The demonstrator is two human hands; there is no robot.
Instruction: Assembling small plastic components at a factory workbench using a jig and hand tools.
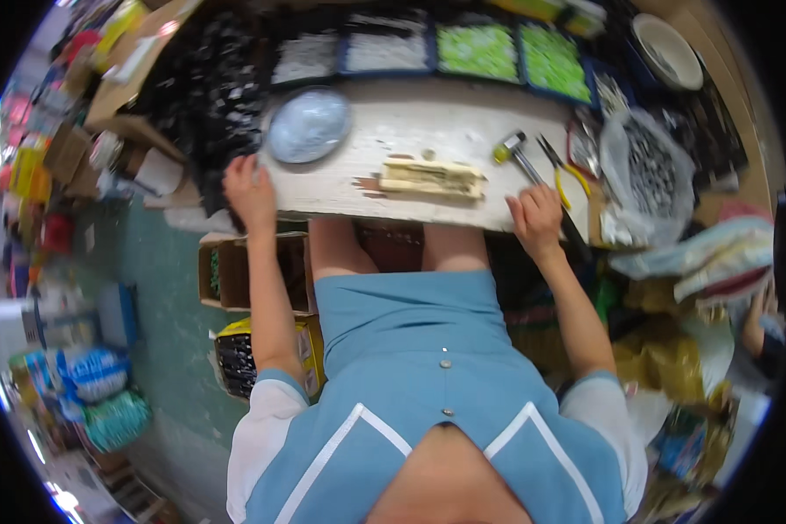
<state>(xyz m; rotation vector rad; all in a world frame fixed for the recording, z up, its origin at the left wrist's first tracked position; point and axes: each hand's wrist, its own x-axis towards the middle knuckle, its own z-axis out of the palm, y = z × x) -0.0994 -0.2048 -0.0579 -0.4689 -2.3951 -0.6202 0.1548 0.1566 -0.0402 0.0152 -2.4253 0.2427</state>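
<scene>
Block [402, 181] mid-surface [393, 113], untouched; work probably between steps, amount done or left unclear. Left hand [250, 194] by black pieces [210, 105], right hand [537, 216] beside hammer [526, 165]; cannot tell either grip.

Green floor [170, 354], teal bag [116, 421] beside blue-and-white package [96, 372], blue box [117, 314], crumpled cloth [720, 259] at right

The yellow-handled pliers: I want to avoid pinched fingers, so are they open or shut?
Open: the yellow-handled pliers lie on the white tabletop with their handles spread apart.
</scene>
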